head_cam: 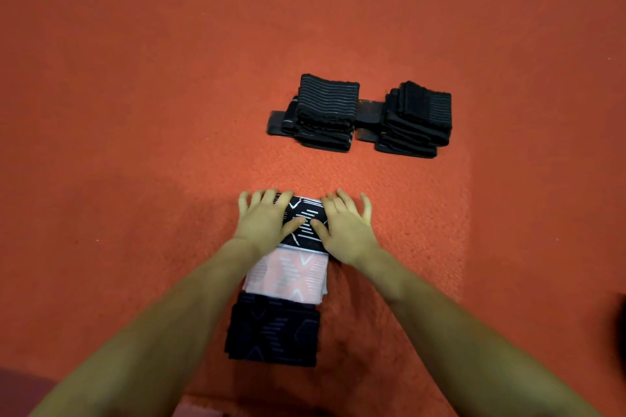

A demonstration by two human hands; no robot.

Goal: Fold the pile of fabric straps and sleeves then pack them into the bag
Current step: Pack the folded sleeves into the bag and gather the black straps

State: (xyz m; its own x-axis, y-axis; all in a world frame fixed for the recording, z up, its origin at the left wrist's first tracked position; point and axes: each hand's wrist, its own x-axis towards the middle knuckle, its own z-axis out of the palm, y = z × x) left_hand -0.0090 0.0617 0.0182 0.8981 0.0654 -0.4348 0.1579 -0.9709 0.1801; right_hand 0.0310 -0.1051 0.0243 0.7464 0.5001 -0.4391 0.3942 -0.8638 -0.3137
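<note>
While both hands, left (pixel 267 218) and right (pixel 345 223), are pressing flat with spread fingers on the black patterned sleeve (pixel 306 220) lying mid-carpet (pixel 135 112), it is looking soft, light, best pinched at its folded edges.

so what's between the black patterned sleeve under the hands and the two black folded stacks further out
Nothing: in the head view, only bare red carpet lies between the black patterned sleeve and the left stack and right stack.

Black sleeve (pixel 306 222) ends hidden under both hands, dark blurred object (pixel 620 318) right of sleeve, cut by edge
</note>
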